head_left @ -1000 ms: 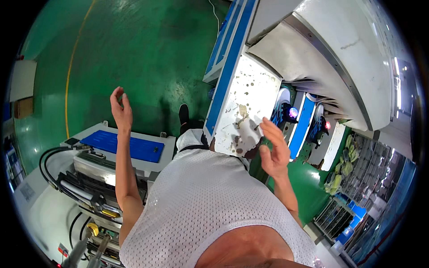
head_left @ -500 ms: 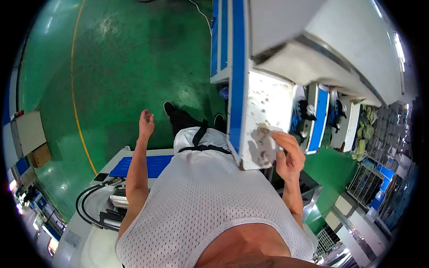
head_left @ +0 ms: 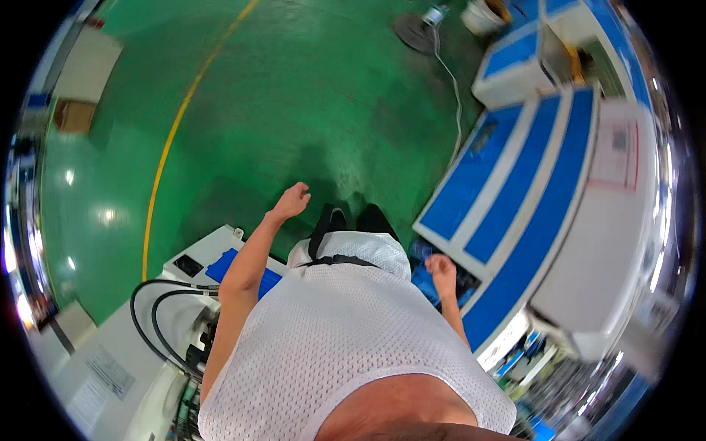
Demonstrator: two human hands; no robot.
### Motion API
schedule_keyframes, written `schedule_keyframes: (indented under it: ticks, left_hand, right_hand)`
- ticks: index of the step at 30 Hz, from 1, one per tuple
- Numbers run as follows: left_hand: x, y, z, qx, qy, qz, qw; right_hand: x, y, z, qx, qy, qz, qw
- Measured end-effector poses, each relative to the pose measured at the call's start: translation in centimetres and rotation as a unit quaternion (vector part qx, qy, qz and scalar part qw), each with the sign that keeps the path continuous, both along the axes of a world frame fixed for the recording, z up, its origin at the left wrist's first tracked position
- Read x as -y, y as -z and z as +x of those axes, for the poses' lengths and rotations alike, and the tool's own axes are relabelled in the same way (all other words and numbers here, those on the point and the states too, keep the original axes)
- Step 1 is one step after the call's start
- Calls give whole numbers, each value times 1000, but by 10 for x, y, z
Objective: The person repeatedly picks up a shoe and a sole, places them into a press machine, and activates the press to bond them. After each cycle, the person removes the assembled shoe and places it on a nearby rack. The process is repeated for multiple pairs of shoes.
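Note:
My left hand [head_left: 292, 200] is raised out over the green floor [head_left: 294, 110], fingers loosely curled and apart, with nothing in it. My right hand [head_left: 442, 267] hangs low at my right side, closed in a fist, beside the near corner of a large blue and white cabinet [head_left: 515, 198]. Nothing shows between its fingers. A dark blue tray-like thing [head_left: 425, 281] lies just below that hand. My white mesh shirt [head_left: 346, 338] fills the lower middle of the view, and my black shoes [head_left: 353, 219] stand on the floor.
A white machine [head_left: 110, 345] with looped black cables [head_left: 158, 316] and a blue mat [head_left: 224, 266] stands at my lower left. A yellow line [head_left: 173, 140] crosses the floor. A floor fan [head_left: 419, 28], a bucket [head_left: 485, 13] and another blue and white unit [head_left: 518, 62] stand far ahead.
My head has tipped further down toward the floor. My right hand has dropped from in front of the lit white panel to my side. My left hand has lowered and moved forward.

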State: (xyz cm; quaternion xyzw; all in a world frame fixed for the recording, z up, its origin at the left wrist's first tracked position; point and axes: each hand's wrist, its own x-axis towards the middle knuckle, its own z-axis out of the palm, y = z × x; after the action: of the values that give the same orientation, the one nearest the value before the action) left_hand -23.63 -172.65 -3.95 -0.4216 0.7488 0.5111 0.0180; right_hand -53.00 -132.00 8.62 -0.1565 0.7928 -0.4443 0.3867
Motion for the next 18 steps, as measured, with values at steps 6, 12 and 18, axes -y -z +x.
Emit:
schedule_keyframes:
  ticks: [6, 12, 18]
  left_hand:
    - [117, -34, 60, -102, -201, -2, 974]
    - [121, -10, 202, 85, -442, -9, 893]
    - [107, -14, 299, 54, -617, -41, 784]
  right_hand:
    - [123, 73, -49, 179, -10, 234, 956]
    - [482, 159, -110, -92, -367, 154, 913]
    - [886, 127, 56, -222, -529, -21, 819]
